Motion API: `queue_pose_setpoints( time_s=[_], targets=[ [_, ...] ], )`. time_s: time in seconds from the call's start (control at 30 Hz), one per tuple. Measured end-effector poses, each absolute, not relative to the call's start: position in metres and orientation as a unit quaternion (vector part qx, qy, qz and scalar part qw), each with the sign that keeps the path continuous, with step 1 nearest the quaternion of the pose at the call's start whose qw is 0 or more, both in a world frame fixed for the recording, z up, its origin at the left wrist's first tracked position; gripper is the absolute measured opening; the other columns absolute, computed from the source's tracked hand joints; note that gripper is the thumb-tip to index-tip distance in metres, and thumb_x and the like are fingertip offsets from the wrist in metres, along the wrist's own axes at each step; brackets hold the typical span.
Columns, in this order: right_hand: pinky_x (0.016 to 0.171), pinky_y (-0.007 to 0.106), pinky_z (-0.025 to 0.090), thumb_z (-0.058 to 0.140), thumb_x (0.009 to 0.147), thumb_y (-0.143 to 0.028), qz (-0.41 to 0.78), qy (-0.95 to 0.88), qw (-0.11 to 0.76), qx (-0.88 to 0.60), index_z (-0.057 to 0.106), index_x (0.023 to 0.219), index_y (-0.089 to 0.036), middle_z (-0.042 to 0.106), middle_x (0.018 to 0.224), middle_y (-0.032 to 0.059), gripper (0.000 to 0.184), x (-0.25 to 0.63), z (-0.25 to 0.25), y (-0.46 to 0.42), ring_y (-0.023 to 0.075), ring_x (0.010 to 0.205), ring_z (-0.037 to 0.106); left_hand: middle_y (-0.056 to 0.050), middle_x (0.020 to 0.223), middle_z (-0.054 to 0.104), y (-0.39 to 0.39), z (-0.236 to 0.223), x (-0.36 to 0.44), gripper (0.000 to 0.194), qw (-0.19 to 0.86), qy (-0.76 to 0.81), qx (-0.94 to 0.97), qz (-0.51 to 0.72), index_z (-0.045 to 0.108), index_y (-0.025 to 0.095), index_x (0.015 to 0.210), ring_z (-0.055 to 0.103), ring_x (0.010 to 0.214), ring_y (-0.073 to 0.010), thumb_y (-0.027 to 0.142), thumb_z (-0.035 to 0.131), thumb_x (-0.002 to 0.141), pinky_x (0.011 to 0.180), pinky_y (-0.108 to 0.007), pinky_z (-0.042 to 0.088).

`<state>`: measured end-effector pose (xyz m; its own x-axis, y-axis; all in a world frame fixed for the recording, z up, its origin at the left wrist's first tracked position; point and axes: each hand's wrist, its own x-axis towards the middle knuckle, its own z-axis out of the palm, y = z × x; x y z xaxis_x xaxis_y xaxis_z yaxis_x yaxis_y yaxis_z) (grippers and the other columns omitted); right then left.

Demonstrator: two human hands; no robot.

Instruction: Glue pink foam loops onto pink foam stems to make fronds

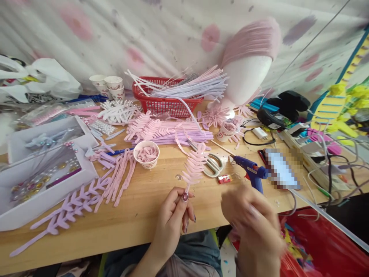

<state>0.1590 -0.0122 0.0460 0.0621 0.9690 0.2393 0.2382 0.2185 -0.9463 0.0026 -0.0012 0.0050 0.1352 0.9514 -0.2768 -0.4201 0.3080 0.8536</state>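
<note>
My left hand [177,209] pinches the stem of a pink leaf spray made of pipe cleaners [193,167], which stands upright with its side loops spread. A thin pink strand bends away at its top left. To the right, my right hand [250,221] is raised over the table's front edge, smeared by motion; its fingers look curled, and whether anything is in them cannot be made out. Behind the spray lie scissors [215,166] with pale handles. A blue glue gun [250,169] rests beyond my right hand, with a small red packet [225,179] beside it.
A paper cup [146,154] holds short pink pieces. Pink leaf sprays [148,129] and purple pipe cleaners lie behind, before a red basket [165,105]. Purple sprays [72,204] and white boxes [49,184] are left. A phone [281,169], cables and a white mannequin head [248,73] stand right.
</note>
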Motion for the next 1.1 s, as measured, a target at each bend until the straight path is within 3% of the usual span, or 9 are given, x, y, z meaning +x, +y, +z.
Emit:
queue_pose_setpoints(
  time_s=[0.07,0.13,0.5,1.1],
  targets=[
    [0.044,0.021,0.043,0.057,0.097,-0.038,0.399,-0.551,0.517,-0.519,0.064,0.097,-0.021,0.056,0.073,-0.0018,0.018,0.157,0.034,0.010,0.0100,0.053,0.050,0.004,0.055,0.057,-0.001,0.004,0.002,0.036,0.687,0.421,0.315,0.502,0.059,0.018,0.089,0.038,0.038,-0.0061,0.054,0.060,0.089,0.037,-0.016,0.030],
    [0.042,0.020,0.039,0.063,0.093,-0.040,0.450,-0.516,0.517,-0.514,0.064,0.100,-0.022,0.053,0.070,-0.0029,0.019,0.152,0.026,0.021,0.0093,0.051,0.046,0.004,0.055,0.056,-0.001,0.003,0.002,0.036,0.685,0.420,0.319,0.503,0.060,0.018,0.089,0.038,0.039,-0.0061,0.053,0.059,0.090,0.037,-0.016,0.030],
    [0.042,0.020,0.036,0.073,0.084,-0.043,0.473,-0.495,0.526,-0.505,0.065,0.081,-0.019,0.056,0.061,-0.0021,0.025,0.135,0.022,0.028,0.0085,0.048,0.045,0.004,0.056,0.055,-0.002,0.005,0.000,0.036,0.675,0.428,0.349,0.489,0.060,0.017,0.090,0.038,0.040,-0.0061,0.053,0.057,0.091,0.038,-0.016,0.031],
    [0.049,0.022,0.038,0.070,0.085,-0.043,0.451,-0.567,0.457,-0.516,0.065,0.072,-0.017,0.058,0.061,-0.0010,0.030,0.157,0.029,0.036,0.0095,0.052,0.045,0.004,0.055,0.054,-0.003,0.013,0.000,0.033,0.662,0.445,0.353,0.489,0.062,0.016,0.089,0.039,0.041,-0.0066,0.049,0.060,0.089,0.040,-0.018,0.031]
  ],
)
